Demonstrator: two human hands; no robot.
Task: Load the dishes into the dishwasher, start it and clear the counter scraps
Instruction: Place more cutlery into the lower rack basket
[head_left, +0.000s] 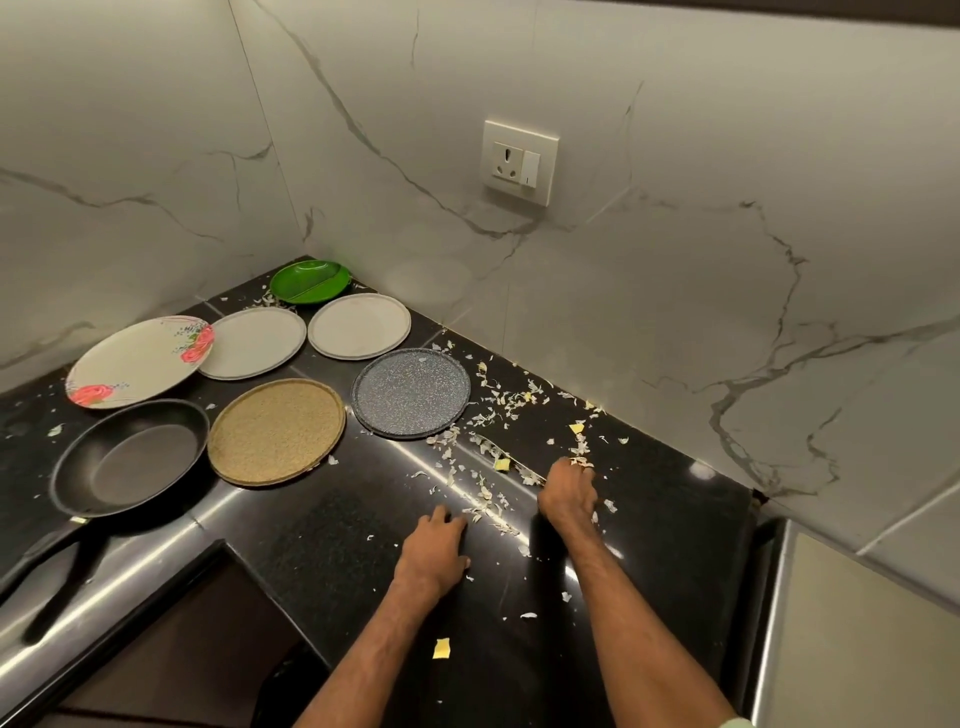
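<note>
1. Both hands are down on the dark counter (322, 525). The left hand (436, 540) lies flat with relaxed fingers and holds nothing. The right hand (569, 491), just ahead and to its right, bends its fingers into a clump of peelings; I cannot tell whether it pinches them or only rakes.
2. A frying pan (130, 460) sits well left of the left hand, its handle pointing back toward the person. It is probably the heaviest and stiffest piece, so the handle is the place to grasp.
3. A floral plate (140, 361) lies beyond the pan, its edge over a pale plate (252, 343). It looks rigid and should be lifted by the free rim.
4. A tan plate (276, 431) and a speckled grey plate (410, 393) lie ahead-left of the left hand. They are flat with low rims and likely slippery on polished stone; a fingertip under the rim should work.
5. A second pale plate (359, 326) and a green divided dish (310, 280) are farthest from both hands, near the corner.
6. Scraps (511, 402) look thin, light and limp. They lie between the hands and ahead of the right hand toward the wall, so sweeping should suit them better than picking.
7. A yellow bit (441, 648) lies beside the left forearm.
</note>
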